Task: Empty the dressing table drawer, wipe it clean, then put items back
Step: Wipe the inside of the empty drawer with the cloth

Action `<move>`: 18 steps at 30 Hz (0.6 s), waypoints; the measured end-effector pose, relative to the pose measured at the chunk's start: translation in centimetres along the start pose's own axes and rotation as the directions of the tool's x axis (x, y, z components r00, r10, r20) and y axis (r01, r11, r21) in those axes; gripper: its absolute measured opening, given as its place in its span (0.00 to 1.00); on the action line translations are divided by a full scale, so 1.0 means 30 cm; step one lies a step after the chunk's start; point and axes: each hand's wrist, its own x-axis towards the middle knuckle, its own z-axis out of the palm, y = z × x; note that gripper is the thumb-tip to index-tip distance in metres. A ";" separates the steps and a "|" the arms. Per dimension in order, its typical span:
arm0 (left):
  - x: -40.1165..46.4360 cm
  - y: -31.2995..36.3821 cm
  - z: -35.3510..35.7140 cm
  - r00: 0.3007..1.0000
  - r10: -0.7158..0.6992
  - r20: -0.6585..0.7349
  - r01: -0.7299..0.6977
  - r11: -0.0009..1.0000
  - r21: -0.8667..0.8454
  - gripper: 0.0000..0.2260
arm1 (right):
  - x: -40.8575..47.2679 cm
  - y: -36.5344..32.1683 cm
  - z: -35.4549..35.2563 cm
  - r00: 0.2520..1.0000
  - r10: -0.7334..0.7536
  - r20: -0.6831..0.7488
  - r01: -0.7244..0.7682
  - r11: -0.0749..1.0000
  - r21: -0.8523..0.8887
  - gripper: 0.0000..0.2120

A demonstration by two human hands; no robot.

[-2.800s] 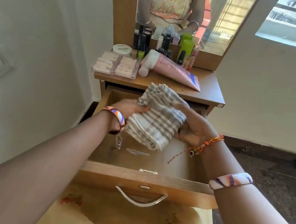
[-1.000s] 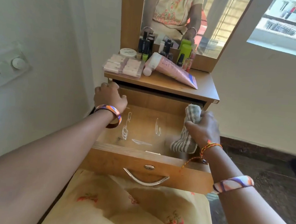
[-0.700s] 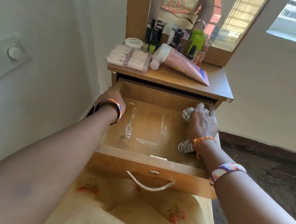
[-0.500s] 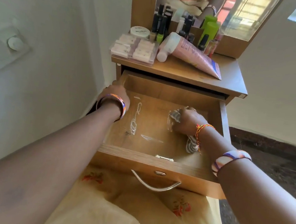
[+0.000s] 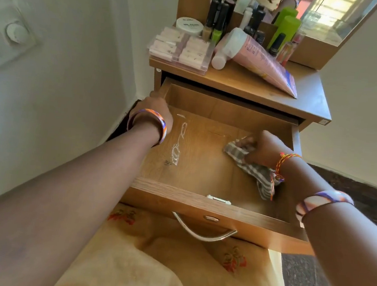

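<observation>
The wooden drawer [image 5: 200, 204] is pulled out and holds no items; white smears [image 5: 176, 151] mark its left floor. My right hand [image 5: 266, 148] is shut on a grey-and-white striped cloth [image 5: 253, 169], pressing it onto the drawer floor at the right of centre. My left hand [image 5: 157, 107] grips the drawer's left side wall near the back corner. On the dressing table top [image 5: 302, 96] lie the removed items: a pink tube [image 5: 260, 57], a clear compartment box [image 5: 181, 48], a white jar [image 5: 189, 25] and several dark bottles [image 5: 218, 14].
A mirror [image 5: 322, 15] rises behind the table top, with a green bottle [image 5: 286, 27] before it. A white wall with a switch plate [image 5: 11, 36] runs close on the left. A metal handle [image 5: 201, 234] hangs from the drawer front above my yellow garment [image 5: 171, 268].
My right hand has slid the cloth from the drawer's right wall toward the middle of its floor. My left hand stays on the left wall. The view has tilted down and closer.
</observation>
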 end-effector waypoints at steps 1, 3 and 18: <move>-0.002 0.000 0.000 1.000 0.001 -0.002 -0.001 1.000 -0.004 0.14 | 0.018 -0.001 0.000 0.996 0.067 -0.063 -0.066 0.998 0.014 0.17; -0.002 -0.003 0.000 1.000 0.004 -0.004 -0.004 1.000 -0.004 0.14 | 0.054 -0.042 0.016 0.994 0.059 -0.094 -0.060 0.998 -0.014 0.17; -0.002 -0.023 0.000 1.000 0.022 0.015 -0.021 0.999 -0.048 0.14 | -0.033 0.001 -0.001 0.990 0.139 0.018 -0.138 0.988 -0.063 0.14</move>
